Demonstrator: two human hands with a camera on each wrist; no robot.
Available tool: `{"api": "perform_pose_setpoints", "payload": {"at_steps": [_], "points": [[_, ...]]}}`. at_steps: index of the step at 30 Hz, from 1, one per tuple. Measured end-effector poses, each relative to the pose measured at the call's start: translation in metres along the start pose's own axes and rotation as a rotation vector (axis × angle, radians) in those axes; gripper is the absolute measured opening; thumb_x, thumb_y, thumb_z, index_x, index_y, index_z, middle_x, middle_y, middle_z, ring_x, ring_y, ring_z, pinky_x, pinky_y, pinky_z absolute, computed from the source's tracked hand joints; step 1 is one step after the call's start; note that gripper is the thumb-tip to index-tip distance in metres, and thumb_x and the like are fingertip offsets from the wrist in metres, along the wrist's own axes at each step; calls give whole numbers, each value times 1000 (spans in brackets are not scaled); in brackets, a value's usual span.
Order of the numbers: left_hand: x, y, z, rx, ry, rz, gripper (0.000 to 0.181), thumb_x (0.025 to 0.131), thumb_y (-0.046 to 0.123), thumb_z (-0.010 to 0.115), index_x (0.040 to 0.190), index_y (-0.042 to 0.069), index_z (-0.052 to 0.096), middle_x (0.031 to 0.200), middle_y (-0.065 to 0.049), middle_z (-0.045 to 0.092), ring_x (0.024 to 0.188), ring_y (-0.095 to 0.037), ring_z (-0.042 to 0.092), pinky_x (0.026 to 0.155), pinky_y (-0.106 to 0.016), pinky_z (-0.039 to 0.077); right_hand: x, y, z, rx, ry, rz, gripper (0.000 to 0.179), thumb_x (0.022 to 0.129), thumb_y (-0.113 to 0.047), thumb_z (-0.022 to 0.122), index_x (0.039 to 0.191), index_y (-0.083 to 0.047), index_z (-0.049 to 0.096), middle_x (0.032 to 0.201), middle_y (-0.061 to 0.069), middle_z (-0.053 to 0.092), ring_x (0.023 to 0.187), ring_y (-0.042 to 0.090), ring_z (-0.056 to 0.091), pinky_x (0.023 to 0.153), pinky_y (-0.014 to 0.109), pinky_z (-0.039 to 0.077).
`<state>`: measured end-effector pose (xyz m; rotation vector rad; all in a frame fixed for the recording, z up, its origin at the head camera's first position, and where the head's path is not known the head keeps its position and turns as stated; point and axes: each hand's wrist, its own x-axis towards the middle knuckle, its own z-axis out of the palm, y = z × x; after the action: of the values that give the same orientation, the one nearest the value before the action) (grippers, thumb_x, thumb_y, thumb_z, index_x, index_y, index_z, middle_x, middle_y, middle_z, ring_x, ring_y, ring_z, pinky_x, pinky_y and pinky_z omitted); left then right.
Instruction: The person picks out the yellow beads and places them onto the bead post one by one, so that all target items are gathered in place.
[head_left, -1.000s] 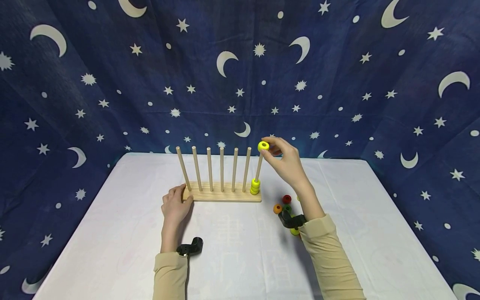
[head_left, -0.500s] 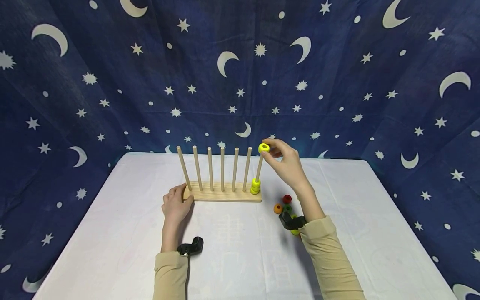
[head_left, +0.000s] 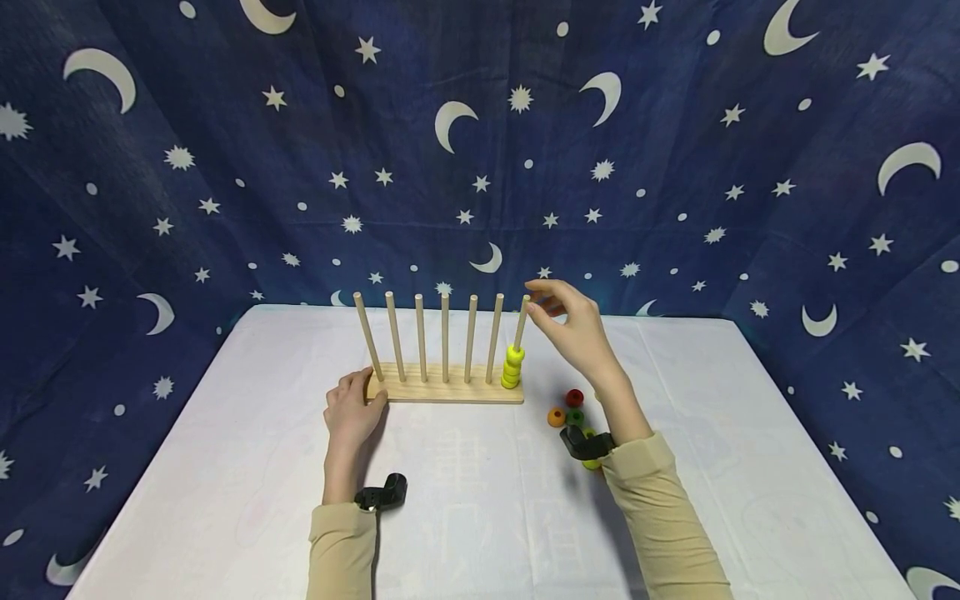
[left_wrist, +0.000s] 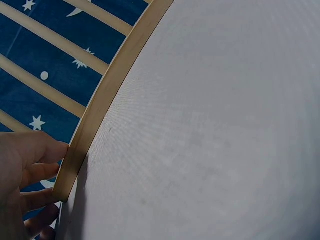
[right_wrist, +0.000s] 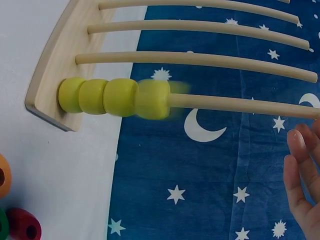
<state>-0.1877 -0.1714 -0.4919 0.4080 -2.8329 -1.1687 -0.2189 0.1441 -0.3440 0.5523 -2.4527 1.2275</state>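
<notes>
A wooden pegboard [head_left: 446, 392] with a row of upright pegs stands on the table. My left hand [head_left: 352, 407] holds its left end, thumb at the front edge and fingers round the side; the left wrist view shows the fingers [left_wrist: 42, 172] on the wood. Yellow beads [right_wrist: 92, 96] are stacked low on the rightmost peg [head_left: 521, 321]. The topmost bead [right_wrist: 152, 100] is blurred in the right wrist view, threaded on that peg. Beside the peg's tip is my right hand [head_left: 573, 321], its fingers loosely bent with nothing between them.
Right of the pegboard lie loose beads: a red one [head_left: 574, 398], an orange one [head_left: 556, 417], a green one [head_left: 575, 417] and a yellow one [head_left: 591, 463] partly under the right wrist camera [head_left: 585, 443]. A starry blue cloth [head_left: 480, 150] hangs behind the white table [head_left: 465, 517].
My right hand has let go of the yellow bead at the peg's top, and the bead has dropped down the peg onto the stack. The left hand has stayed in place.
</notes>
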Motion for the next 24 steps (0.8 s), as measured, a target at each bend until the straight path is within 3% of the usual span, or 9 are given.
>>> {"api": "perform_pose_setpoints", "payload": {"at_steps": [14, 24], "points": [[0, -1, 1, 4, 2, 3, 58, 92, 24, 54, 145, 7, 39, 147, -21, 35, 137, -43, 22, 107, -61, 20, -11, 4, -9, -72, -41, 14, 29, 93, -18, 63, 120, -9, 64, 110, 8, 67, 96, 21, 62, 84, 42, 53], [3, -1, 0, 5, -10, 5, 58, 93, 25, 54, 145, 7, 38, 148, -20, 34, 137, -43, 22, 107, -61, 21, -25, 13, -17, -150, -93, 69, 28, 94, -20, 61, 120, -11, 63, 110, 8, 67, 98, 23, 62, 87, 45, 52]]}}
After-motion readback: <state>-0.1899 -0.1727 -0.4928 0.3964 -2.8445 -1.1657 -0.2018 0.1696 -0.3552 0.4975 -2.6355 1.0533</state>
